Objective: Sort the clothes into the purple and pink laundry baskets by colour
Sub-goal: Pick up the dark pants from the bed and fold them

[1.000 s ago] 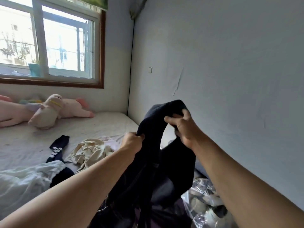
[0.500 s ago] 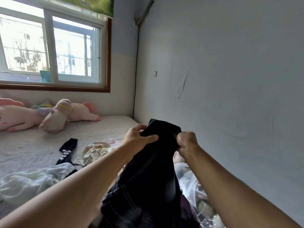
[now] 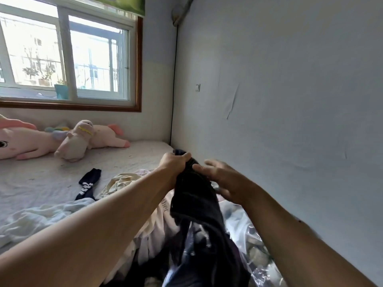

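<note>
My left hand [image 3: 173, 163] grips the top of a dark navy garment [image 3: 196, 206] that hangs down in front of me over the bed. Just to its right, my right hand [image 3: 224, 179] has its fingers spread, touching or just off the cloth, and it looks blurred. On the bed lie a beige garment [image 3: 121, 183], a dark sock with white lettering [image 3: 89, 183], a pale blue-white garment [image 3: 41, 216] and a whitish piece [image 3: 153, 230] under my left forearm. No laundry basket is in view.
The white bed [image 3: 41, 172] runs to a window wall, with pink plush toys [image 3: 68, 139] along the back. A grey wall [image 3: 290, 121] stands close on the right. Clear plastic bags [image 3: 255, 249] lie between the clothes and that wall.
My right hand has let go of the dark garment and spread its fingers. The garment now hangs lower, from my left hand alone.
</note>
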Demonstrator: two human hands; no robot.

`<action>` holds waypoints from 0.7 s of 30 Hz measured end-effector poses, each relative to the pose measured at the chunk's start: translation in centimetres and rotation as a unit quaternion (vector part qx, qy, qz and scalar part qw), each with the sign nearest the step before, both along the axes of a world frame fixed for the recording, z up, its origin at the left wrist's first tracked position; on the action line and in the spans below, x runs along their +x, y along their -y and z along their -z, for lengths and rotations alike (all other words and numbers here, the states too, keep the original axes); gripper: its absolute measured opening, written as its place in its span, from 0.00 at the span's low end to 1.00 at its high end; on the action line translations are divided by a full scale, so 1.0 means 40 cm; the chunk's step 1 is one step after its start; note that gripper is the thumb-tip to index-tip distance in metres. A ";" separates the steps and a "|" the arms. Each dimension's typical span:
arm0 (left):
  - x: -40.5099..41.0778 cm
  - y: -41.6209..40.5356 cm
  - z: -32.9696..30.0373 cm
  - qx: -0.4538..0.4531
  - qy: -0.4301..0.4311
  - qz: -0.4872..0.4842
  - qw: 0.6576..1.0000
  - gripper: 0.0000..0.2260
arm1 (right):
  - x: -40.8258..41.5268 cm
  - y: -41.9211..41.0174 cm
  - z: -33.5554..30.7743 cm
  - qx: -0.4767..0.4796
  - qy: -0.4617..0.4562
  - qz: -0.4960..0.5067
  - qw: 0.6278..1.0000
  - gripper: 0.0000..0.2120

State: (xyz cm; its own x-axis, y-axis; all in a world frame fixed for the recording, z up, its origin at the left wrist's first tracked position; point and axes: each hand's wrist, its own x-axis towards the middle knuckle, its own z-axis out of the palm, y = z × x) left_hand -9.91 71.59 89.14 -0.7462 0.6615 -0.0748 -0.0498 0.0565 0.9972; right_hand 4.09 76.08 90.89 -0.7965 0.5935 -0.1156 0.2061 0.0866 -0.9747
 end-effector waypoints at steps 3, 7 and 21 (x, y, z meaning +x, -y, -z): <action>0.000 -0.020 -0.011 -0.007 0.034 -0.011 0.999 0.07 | 0.016 0.018 0.008 -0.006 -0.007 -0.070 0.998 0.42; 0.003 -0.030 -0.008 0.003 0.081 -0.010 0.997 0.04 | 0.065 0.043 -0.029 0.170 0.113 -0.125 0.971 0.54; 0.079 0.044 -0.041 0.133 0.006 0.240 0.962 0.44 | -0.004 -0.070 -0.049 0.038 -0.116 0.181 0.976 0.03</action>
